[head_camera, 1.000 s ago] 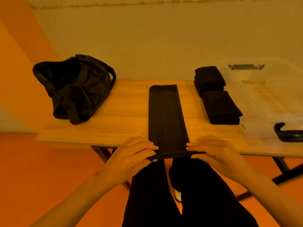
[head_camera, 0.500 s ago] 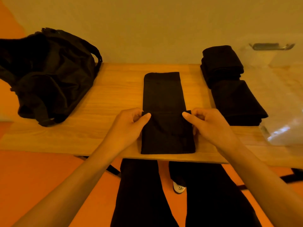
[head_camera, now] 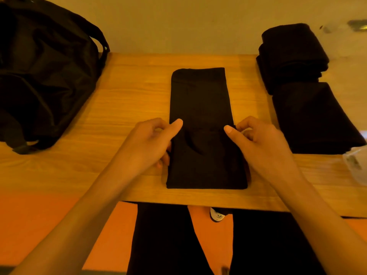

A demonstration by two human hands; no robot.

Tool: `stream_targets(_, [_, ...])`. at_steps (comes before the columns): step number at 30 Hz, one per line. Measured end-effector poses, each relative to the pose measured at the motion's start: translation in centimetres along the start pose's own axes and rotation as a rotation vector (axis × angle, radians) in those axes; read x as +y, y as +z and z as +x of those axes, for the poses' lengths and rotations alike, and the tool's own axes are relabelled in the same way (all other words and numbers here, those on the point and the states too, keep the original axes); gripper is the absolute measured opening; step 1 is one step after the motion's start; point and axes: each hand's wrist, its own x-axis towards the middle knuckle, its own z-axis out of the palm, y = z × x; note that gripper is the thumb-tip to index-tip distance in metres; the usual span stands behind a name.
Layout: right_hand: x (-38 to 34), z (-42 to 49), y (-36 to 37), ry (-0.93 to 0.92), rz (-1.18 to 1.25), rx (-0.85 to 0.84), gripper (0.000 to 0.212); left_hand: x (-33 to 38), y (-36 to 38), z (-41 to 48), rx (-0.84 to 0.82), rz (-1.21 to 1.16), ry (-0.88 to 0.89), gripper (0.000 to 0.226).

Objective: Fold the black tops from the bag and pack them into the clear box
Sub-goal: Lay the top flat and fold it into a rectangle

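We hold the black top [head_camera: 198, 96] in the middle of the table [head_camera: 119, 108]. Our left hand [head_camera: 151, 143] pinches its left edge, thumb on top and fingers curled under. Our right hand [head_camera: 256, 143] pinches the right edge. The near end is folded over. The bag [head_camera: 43, 76] sits at the left. The folded tops [head_camera: 309, 116] lie at the right, near the clear box [head_camera: 355, 163].

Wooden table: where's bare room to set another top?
On the wooden table, the widest bare patch lies between the black fabric bag and the long black top being folded. A narrower strip runs between that top and the stacks of folded black tops. The right end, by the clear plastic box, is crowded.
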Motion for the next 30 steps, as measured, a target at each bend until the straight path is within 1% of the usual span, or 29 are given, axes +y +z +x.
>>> stream_targets(1, [0.0, -0.1, 0.0, -0.008, 0.027, 0.015, 0.019, 0.1, -0.2, -0.2, -0.021, -0.023, 0.015, 0.013])
stream_targets(2, [0.1, -0.3, -0.1, -0.023, 0.057, 0.034, 0.022, 0.1, -0.6, -0.3, -0.055, -0.018, 0.042, 0.016])
stream_targets(3, [0.3, -0.6, -0.2, -0.047, 0.080, 0.051, 0.028, 0.1, -0.8, -0.5, -0.099, 0.000, 0.073, 0.025])
stream_targets(4, [0.5, -0.8, -0.3, -0.076, 0.085, 0.060, 0.032, 0.1, -1.2, -0.7, -0.136, 0.022, 0.104, 0.031])
stream_targets(6, [0.7, -1.1, -0.4, -0.124, 0.069, 0.058, 0.030, -0.1, -1.5, -0.6, -0.150, 0.087, 0.155, 0.027])
stream_targets(7, [0.8, -1.1, -0.4, -0.130, 0.075, 0.058, 0.024, -0.2, -1.4, -0.5, -0.138, 0.108, 0.166, 0.022])
stream_targets(9, [0.9, -1.0, -0.2, -0.118, 0.125, 0.067, 0.016, -0.5, -1.0, -0.2, -0.099, 0.078, 0.160, 0.013])
stream_targets(11, [1.0, -0.9, -0.1, -0.103, 0.177, 0.076, 0.014, -0.7, -0.7, 0.1, -0.055, 0.020, 0.149, 0.006])
stream_targets(16, [0.6, -0.7, -0.1, -0.087, 0.231, 0.116, 0.008, -0.9, -0.4, 0.2, 0.002, 0.026, 0.173, 0.004])
stream_targets(19, [0.2, -0.6, 0.2, -0.081, 0.164, 0.124, 0.004, -1.1, -0.4, 0.2, 0.044, 0.026, 0.206, 0.004])
stream_targets(22, [-0.1, -0.7, 0.7, -0.099, 0.073, 0.161, 0.005, -1.4, -0.2, 0.3, 0.077, 0.032, 0.233, 0.003])
stream_targets(25, [-0.1, -0.5, 0.9, -0.077, 0.051, 0.190, 0.006, -1.7, 0.1, 0.4, 0.107, 0.064, 0.289, 0.007])
stream_targets(30, [-0.1, -0.2, 0.9, -0.066, 0.050, 0.191, 0.001, -2.4, 0.4, 0.4, 0.162, 0.091, 0.354, 0.012])
